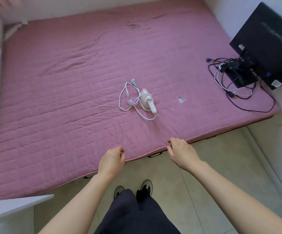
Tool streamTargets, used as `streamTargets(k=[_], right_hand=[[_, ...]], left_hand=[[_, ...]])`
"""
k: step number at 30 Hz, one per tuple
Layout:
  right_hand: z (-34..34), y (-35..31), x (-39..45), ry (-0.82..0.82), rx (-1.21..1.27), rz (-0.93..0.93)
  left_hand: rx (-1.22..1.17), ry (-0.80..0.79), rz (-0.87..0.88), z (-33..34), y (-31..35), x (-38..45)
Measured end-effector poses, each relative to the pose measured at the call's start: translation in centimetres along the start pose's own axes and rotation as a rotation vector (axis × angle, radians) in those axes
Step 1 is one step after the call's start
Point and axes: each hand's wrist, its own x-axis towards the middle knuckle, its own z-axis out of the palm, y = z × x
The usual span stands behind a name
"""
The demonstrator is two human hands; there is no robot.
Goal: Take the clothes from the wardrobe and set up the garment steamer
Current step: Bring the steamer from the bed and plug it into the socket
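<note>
Fingers of both hands hang loosely curled and hold nothing: the left hand (111,160) and the right hand (182,152) hover over the near edge of the bed (52,98), apart from each other and, as far as can be seen, not touching the cover. The steamer (147,101) lies on its side near the middle of the bed, well beyond both hands, with its white cord (128,98) looped loosely beside it and the plug (133,81) lying free on the cover. No clothes are in view, and no open wardrobe can be made out; a white panel (10,206) at the lower left may be furniture, but that cannot be told. Judging from this, the task looks barely begun: clothes are yet to be fetched, and the steamer is unplugged and not set up.
</note>
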Motion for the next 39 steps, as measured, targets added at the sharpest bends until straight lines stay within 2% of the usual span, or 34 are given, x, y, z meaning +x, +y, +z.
streamTargets(k=[9,19,25,31,39], right_hand=[[-1.5,1.0,9.8,-0.047,-0.027,-0.008],[-0.9,-1.6,23.2,-0.155,0.011,0.058],[3.8,-2.7,30.3,-0.219,0.144,0.167],[10.3,-2.5,36.5,-0.285,0.190,0.183],[15.2,-2.2,43.3,-0.254,0.339,0.181]], left_hand=[[-0.104,-0.016,-0.175,-0.1,0.5,9.2],[-0.265,-0.084,-0.320,0.3,-1.4,22.2],[-0.446,-0.048,-0.456,2.6,-4.0,29.4],[-0.629,-0.045,-0.635,7.2,-7.0,34.7],[-0.718,0.014,-0.620,10.6,-7.6,41.0]])
